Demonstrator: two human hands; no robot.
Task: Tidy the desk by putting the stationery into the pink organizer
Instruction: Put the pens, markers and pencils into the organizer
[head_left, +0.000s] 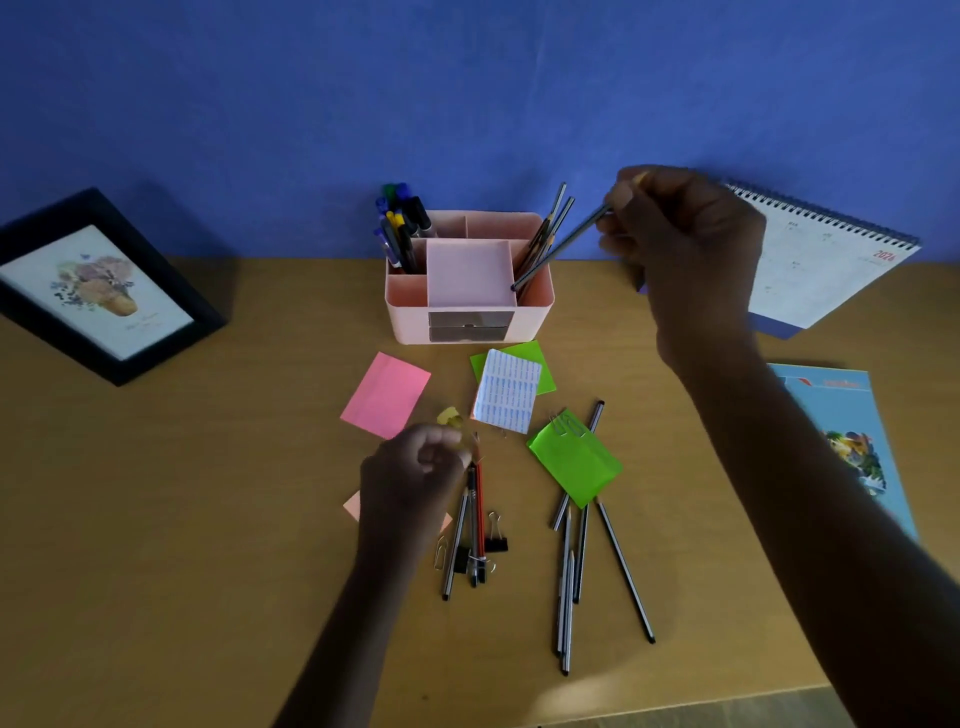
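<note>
Right hand (680, 234) pinched a slim dark grey pencil (563, 247), tip down in the right compartment of the pink plastic organizer (410, 317), beside standing pencils (551, 221). Left hand (415, 467) curled over the desk at the loose red and black pencils (478, 514); whether it gripped them was unclear.

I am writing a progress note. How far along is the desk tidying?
Done: pens and some pencils stand in the pink organizer. In hand: the right hand holds a pencil at its right compartment; the left hand grips a pencil bundle. Left: loose pencils, sticky notes, clips.
</note>
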